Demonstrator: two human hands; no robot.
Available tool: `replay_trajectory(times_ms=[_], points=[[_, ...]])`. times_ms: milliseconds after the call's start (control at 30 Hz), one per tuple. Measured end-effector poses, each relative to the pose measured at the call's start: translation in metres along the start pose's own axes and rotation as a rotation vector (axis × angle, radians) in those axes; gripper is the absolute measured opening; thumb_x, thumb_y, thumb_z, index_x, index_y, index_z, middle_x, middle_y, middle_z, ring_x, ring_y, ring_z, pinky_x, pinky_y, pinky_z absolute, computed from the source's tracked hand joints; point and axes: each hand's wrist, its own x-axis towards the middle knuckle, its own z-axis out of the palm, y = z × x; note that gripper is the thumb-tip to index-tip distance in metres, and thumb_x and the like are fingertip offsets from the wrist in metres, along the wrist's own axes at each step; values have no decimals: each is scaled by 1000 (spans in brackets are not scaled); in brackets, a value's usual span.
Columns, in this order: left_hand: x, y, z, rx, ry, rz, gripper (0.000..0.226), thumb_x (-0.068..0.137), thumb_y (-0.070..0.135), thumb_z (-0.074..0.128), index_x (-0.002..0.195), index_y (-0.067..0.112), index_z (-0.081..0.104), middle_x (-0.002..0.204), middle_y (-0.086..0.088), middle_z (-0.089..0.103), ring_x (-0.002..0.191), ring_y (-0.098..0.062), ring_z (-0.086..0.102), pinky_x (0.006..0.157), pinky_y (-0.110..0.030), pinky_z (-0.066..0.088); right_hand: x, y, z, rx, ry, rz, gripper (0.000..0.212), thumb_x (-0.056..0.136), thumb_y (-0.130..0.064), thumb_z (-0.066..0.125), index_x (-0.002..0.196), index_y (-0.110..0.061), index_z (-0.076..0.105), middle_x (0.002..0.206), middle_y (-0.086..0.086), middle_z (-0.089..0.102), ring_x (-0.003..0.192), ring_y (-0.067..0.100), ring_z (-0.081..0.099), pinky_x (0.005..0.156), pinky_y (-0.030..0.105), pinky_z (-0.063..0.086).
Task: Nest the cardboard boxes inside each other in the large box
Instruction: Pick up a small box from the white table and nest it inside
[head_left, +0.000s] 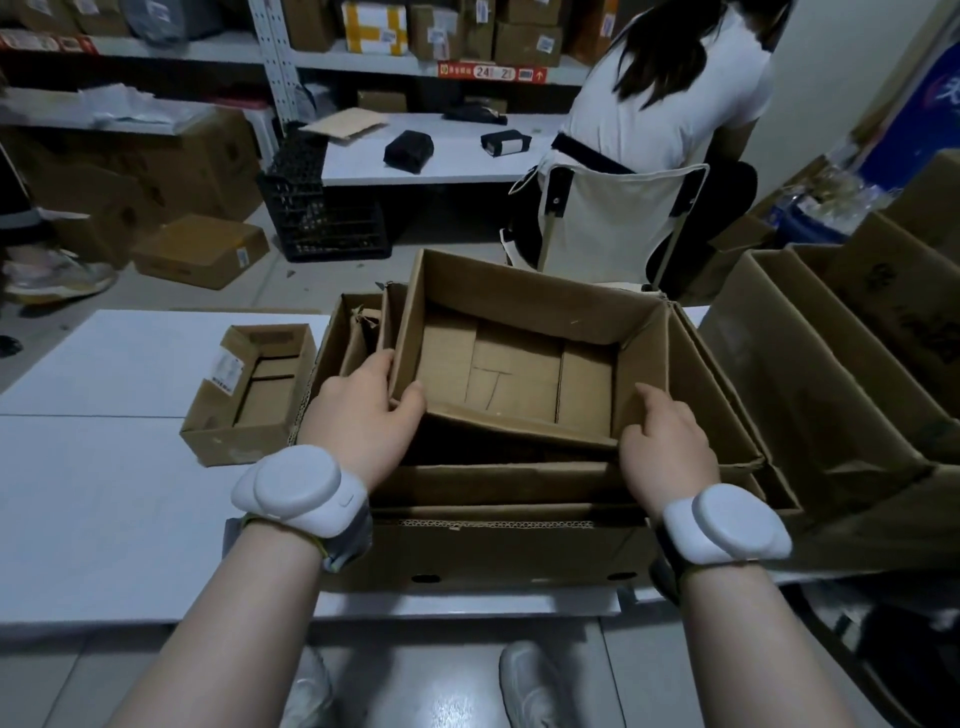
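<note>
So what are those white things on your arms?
Each wrist wears a smooth white pod with a round disc on top: the left pod on a grey band with a yellow-green edge, the right pod on a dark band. No sleeves or gloves show.

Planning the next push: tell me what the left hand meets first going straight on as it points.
Probably the narrow box wedged just ahead of the left hand, beside the tilted box it grips; depth is unclear.

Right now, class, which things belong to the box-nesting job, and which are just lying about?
Job: tilted box, gripped by left hand and right hand; large box beneath; small open box.
Lying about: black crate; closed box on floor; black parcel; chair.
</note>
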Motion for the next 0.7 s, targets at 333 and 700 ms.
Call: replay_trajectory(times_ms=[333,700], points=[[-4,4,-10,138,-96,103,66,99,37,38,150,41,-4,91,-13,67,62,-20,52,66,-37,51,4,-2,0,-77,-14,27,41,99,-17,35,139,-17,44,137,12,41,115,33,50,88,39,45],[-5,-4,2,288,-111,270,27,96,27,48,121,28,58,115,5,65,109,-16,59,87,-33,51,6,4,-2,-87,84,38,37,100,-22,34,127,-19,58,130,11,48,106,32,55,72,30,38]])
